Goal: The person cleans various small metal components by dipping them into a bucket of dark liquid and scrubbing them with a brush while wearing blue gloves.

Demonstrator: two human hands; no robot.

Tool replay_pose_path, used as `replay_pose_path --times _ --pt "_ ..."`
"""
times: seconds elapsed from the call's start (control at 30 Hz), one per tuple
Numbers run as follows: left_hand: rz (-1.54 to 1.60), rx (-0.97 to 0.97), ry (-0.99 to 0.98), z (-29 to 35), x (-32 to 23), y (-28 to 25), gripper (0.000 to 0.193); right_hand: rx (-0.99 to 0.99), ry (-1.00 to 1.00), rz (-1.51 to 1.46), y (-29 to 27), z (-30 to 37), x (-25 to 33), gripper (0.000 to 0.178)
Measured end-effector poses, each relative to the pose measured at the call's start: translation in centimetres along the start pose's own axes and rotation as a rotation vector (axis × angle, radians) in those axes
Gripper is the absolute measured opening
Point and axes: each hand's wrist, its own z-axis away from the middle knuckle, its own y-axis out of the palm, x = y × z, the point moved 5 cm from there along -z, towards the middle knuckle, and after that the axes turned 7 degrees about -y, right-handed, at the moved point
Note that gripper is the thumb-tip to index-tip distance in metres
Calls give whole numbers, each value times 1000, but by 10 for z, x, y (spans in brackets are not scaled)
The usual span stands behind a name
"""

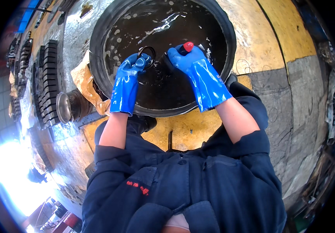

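A wide round black tub [97, 46] of dark liquid stands in front of me, with bubbles and bright glints on its surface. Both my hands wear long blue rubber gloves and are above the liquid. My left hand [133, 65] is closed on a dark metal ring [148, 48], pinched between thumb and fingers at the tub's left side. To the right, my right hand [186, 60] wraps round a tool with a black handle and red end [187, 47]. The tool's other end is dark against the liquid, so its kind is unclear.
Crumpled brown paper [85, 79] lies against the tub's left side, beside a round metal part [64, 107]. Farther left stand rows of dark ribbed metal parts [49, 81]. Worn yellow and grey sheets [270, 91] cover the floor at right. My knees flank the tub's near side.
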Motion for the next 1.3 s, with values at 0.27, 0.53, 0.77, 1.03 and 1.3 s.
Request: replay_pose_path --times 0.27,0.53,0.77,1.03,1.3 --pt "-100 94 42 2 -4 5 47 -42 -192 164 10 -3 19 32" --pt "-91 63 49 9 -10 8 45 4 42 -804 29 5 -8 45" --pt "-27 143 -17 12 0 9 44 96 -303 352 32 3 13 35" --pt "83 40 -147 11 -1 -1 38 -163 -442 538 26 7 13 25" --pt "105 58 -66 17 -18 2 42 127 -156 -75 21 -1 3 33"
